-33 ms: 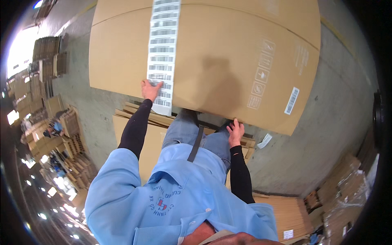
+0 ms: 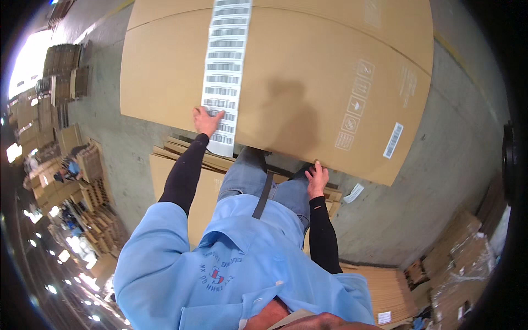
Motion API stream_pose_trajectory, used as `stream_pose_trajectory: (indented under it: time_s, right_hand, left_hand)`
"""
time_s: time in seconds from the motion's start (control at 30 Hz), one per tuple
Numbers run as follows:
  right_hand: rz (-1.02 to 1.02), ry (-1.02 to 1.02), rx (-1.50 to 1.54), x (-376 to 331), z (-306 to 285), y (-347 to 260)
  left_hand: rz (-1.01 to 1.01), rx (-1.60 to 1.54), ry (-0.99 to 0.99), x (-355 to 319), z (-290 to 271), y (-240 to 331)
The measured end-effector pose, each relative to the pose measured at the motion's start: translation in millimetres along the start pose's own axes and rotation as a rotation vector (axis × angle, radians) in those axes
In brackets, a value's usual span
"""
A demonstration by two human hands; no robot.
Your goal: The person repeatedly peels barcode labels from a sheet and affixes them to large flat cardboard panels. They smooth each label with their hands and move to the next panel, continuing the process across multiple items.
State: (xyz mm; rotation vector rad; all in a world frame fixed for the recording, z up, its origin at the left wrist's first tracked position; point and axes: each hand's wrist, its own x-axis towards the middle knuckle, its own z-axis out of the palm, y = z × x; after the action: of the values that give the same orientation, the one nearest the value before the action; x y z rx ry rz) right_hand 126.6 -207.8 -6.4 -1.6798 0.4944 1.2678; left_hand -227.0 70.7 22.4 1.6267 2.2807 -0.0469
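A large flat cardboard carton (image 2: 165,71) lies before me. Down its left part runs a long white strip of barcode labels (image 2: 224,66), its lower end hanging a little past the carton's near edge. My left hand (image 2: 207,121) rests at the strip's lower left side with fingers and thumb spread, the thumb lying over the labels. At the near edge, right of the middle, my right hand (image 2: 317,180) touches the cardboard with its fingertips, the fingers slightly bent and apart. A small barcode label (image 2: 392,140) is stuck near the carton's right corner.
More flat cardboard (image 2: 165,181) lies beneath and around my legs. A loose white slip (image 2: 353,193) is on the floor to the right. Stacked cardboard (image 2: 379,291) stands behind on the right, near plastic-wrapped material (image 2: 467,258). Pallets and another person (image 2: 70,169) are far left.
The label strip and my left hand have shifted slightly to the right. My right hand stays at the carton's near edge.
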Motion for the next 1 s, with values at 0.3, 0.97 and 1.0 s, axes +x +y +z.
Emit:
stream_pose_trajectory:
  time_s: [0.3,0.97,1.0]
  right_hand:
    - [0.149,0.076,0.489,44.6,32.4,-8.7]
    - [0.055,-0.200,0.416,38.6,-0.2,-8.0]
    - [-0.038,-0.262,0.242,45.3,-3.1,-12.0]
  left_hand:
    - [0.032,-0.305,-0.028,-18.7,6.8,-16.0]
    - [-0.306,-1.052,0.154,-124.9,-96.6,-271.1]
    - [-0.331,-1.018,0.249,-141.0,-100.1,-286.8]
